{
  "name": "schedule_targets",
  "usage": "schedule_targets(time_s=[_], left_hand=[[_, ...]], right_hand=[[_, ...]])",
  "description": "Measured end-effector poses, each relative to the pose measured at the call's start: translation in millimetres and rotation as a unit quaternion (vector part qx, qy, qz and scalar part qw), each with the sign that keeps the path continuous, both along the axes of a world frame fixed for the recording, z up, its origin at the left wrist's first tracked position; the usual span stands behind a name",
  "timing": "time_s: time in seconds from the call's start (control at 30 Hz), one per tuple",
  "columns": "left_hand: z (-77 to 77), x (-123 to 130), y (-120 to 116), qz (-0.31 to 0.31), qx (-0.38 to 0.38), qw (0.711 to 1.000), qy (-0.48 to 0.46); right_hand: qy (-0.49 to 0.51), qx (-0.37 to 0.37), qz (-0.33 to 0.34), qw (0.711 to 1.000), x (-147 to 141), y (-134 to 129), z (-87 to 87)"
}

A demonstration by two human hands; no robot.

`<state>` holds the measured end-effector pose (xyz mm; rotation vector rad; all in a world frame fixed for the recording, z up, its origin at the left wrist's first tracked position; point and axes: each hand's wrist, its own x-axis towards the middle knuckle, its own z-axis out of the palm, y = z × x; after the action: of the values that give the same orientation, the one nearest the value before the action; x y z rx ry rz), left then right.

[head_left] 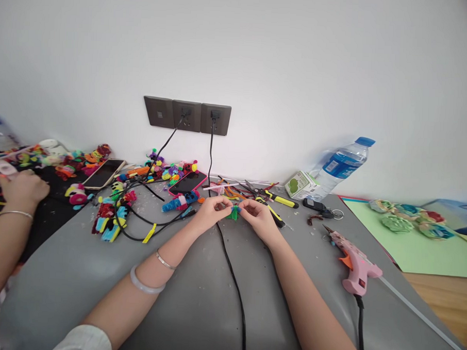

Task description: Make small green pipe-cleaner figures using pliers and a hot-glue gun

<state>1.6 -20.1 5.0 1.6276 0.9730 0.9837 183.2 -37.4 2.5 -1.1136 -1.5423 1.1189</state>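
A small green fuzzy piece (235,212) is held between both hands above the grey table mat (197,297). My left hand (213,214) pinches its left side with thumb and fingertips. From the right, my right hand (258,219) pinches the other side, fingers bent. The fingertips of the two hands are close together, and they hide part of the piece. A black cable (231,270) runs down the mat beneath the hands.
Right: pink glue gun (357,263), water bottle (344,164), keys (320,207), green sheet (419,250). Behind the hands: yellow-black pliers (281,199), phone (187,183). Left: fuzzy figures (110,216), cables, another phone (104,174), another person's hand (24,189).
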Motion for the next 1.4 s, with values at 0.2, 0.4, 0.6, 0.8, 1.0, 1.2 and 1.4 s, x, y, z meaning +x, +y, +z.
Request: schedule_targets(time_s=[0.2, 0.4, 0.6, 0.8, 1.0, 1.2, 1.4], left_hand=[[1.0, -0.2, -0.9, -0.002, -0.004, 1.0, 0.0], [0.2, -0.5, -0.1, -0.004, 0.0, 1.0, -0.003], [0.3, -0.8, 0.1, -0.004, 0.002, 1.0, 0.0], [-0.8, -0.5, 0.2, -0.005, -0.001, 1.0, 0.001], [-1.2, -1.0, 0.8, -0.005, 0.003, 1.0, 0.002], [-0.6, -0.8, 0.4, -0.003, 0.005, 1.0, 0.003], [-0.5, -0.6, 0.1, -0.001, -0.002, 1.0, 0.001]], right_hand=[[0.001, 0.002, 0.002, 1.0, 0.9, 0.9, -1.9], [0.002, 0.004, 0.007, 1.0, 1.4, 1.4, -2.5], [-0.01, 0.006, 0.008, 1.0, 1.4, 1.6, -2.5], [0.005, -0.002, 0.006, 1.0, 1.4, 1.4, -2.7], [0.0, 0.003, 0.01, 1.0, 1.3, 1.4, -2.1], [-0.008, 0.009, 0.013, 1.0, 1.6, 1.1, -1.8], [-0.007, 0.005, 0.011, 1.0, 1.7, 1.0, -1.9]])
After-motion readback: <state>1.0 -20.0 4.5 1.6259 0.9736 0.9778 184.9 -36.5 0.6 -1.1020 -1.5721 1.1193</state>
